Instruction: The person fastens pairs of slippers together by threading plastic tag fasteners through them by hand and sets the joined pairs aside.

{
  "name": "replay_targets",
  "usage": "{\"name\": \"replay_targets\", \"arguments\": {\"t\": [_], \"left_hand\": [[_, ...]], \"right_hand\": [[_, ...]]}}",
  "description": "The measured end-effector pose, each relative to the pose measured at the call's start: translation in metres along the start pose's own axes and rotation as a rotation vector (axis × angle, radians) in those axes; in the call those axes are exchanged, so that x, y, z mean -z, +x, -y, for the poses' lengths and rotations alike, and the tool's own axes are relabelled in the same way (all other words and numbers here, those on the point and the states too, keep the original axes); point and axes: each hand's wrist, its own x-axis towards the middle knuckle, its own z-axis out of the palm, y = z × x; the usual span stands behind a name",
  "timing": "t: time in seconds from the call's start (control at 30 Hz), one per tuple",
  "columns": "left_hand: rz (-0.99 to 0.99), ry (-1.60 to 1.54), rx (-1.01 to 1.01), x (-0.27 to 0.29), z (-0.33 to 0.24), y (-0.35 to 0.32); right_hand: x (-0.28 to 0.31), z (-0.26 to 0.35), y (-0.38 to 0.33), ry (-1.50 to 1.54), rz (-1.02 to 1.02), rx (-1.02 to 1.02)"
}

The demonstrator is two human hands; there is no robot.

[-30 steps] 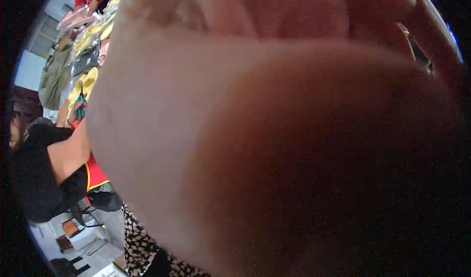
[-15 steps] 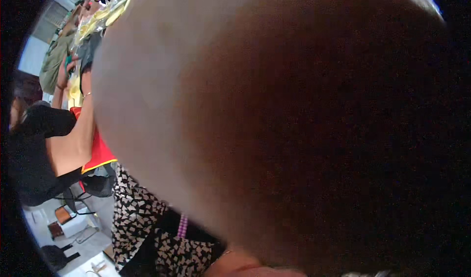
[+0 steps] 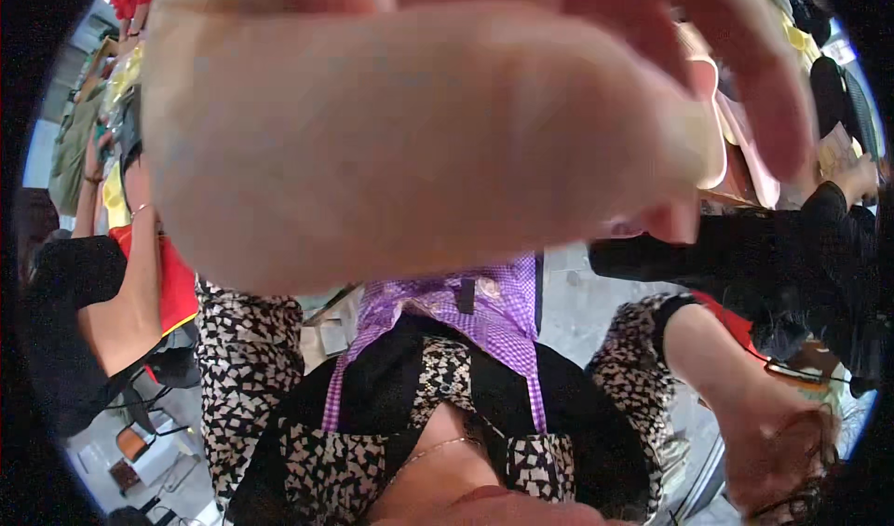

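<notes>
My left hand [image 3: 419, 144] is very close to the camera and blurred, filling the upper middle of the view. Its thumb stretches to the right, and the fingers spread apart at the upper right with nothing visible in them. My bare right forearm [image 3: 712, 349] comes out of a black-and-cream patterned sleeve [image 3: 633, 349] and bends toward the lower right rim. There my right hand [image 3: 778, 461] is partly cut off and dark, near strands of hair, and its fingers cannot be made out. A purple checked apron [image 3: 503, 312] covers my front.
Pale pink, sole-shaped pieces [image 3: 734, 144] lie behind my left fingertips. A person in black [image 3: 98, 275] sits on the left beside red cloth [image 3: 177, 289] and yellow pieces [image 3: 116, 195]. Another person in black [image 3: 745, 247] works on the right. A chair [image 3: 135, 444] stands lower left.
The hand that covered most of the view has moved up and off the lens. My apron, right forearm and the right side of the room now show.
</notes>
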Motion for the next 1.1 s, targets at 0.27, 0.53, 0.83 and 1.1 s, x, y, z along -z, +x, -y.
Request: {"name": "replay_targets", "arguments": {"t": [0.27, 0.53, 0.83, 1.1], "left_hand": [[-0.022, -0.023, 0.006, 0.016, -0.02, -0.022], [-0.172, -0.071, -0.147, 0.042, 0.059, -0.041], [-0.031, 0.223, 0.092, -0.013, 0.121, -0.022], [0.163, 0.632, -0.161, -0.069, 0.134, 0.003]], "right_hand": [[0.007, 0.018, -0.162, -0.916, 0.703, -1.133], [0.004, 0.02, -0.227, -1.109, 1.197, -1.054], [0.013, 0.002, -0.235, -1.071, 0.84, -0.943], [0.018, -0.016, -0.19, -1.073, 0.758, -0.836]]}}
